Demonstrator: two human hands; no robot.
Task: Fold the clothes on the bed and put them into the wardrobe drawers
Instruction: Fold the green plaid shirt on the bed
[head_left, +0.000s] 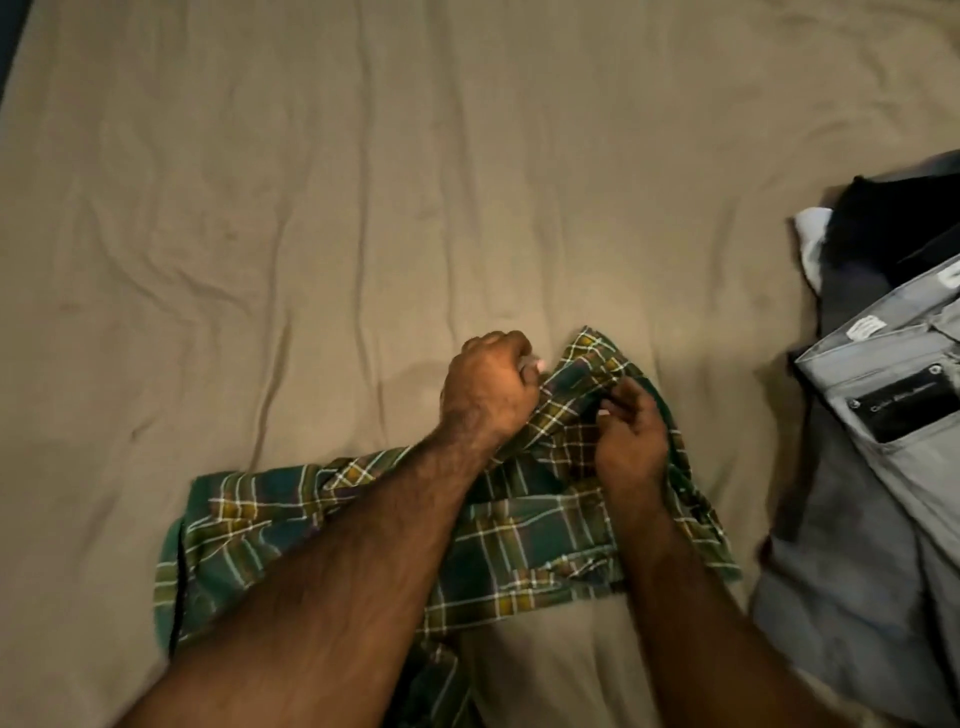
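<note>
Right now the green-and-yellow plaid cotton shirt (519, 525) lies crumpled on the tan bed sheet (311, 208), at about 6 o'clock in view, w/ one end bunched up toward centre. Left hand (488, 395) is a closed fist, fingers curled round a gather of plaid at the top of the shirt. Right hand (628, 441), just beside it at 3 o'clock of the left, pinches another bit of the same fabric btwn thumb and fingertips.

Step in hand looks like sorting the shirt out before the first fold: finding collar or placket, prob. straightening it. No fold made yet, and nothing suggests any drawer work has begun, so the task reads as early.

Next move likely calls for spreading the shirt flat on the sheet, w/ both hands pulling apart to take the slack out, then squaring sleeves. Fabric is limp and will follow the pull; bunched part may drag the rest along.

At 3 to 4 o'clock, well apart from the hands, sits a pile: pale grey jeans with a dark waistband patch (893, 415), plus black cloth (893, 223) and a white item (813, 234) behind.

Hard to tell: which part of the shirt each hand holds; both forearms cover much of it. Pile is cut off at the right edge. Wardrobe not in view. Patch lettering unreadable.
</note>
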